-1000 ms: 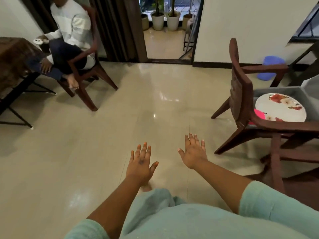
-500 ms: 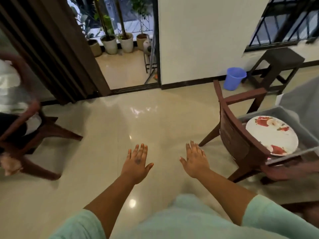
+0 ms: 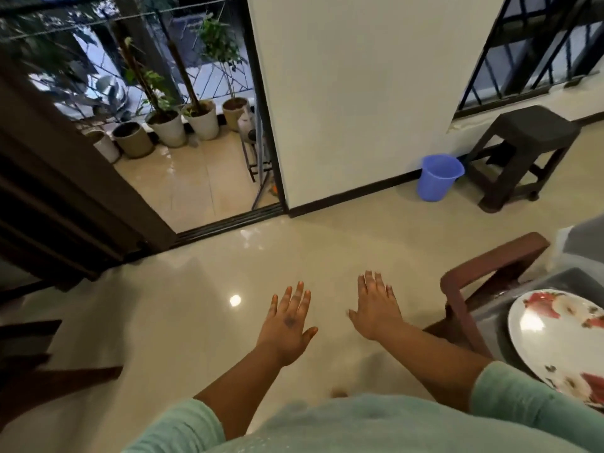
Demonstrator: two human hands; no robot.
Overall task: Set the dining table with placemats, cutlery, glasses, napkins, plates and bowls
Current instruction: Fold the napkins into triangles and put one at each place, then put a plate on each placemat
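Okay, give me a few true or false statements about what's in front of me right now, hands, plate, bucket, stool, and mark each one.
1. Both hands are empty with fingers straight. True: the left hand and right hand hold nothing.
2. The floral plate lies on the floor. False: it sits in a grey tray on the wooden chair.
3. The blue bucket stands by the wall. True.
4. The dark stool is left of the bucket. False: it is right of it.
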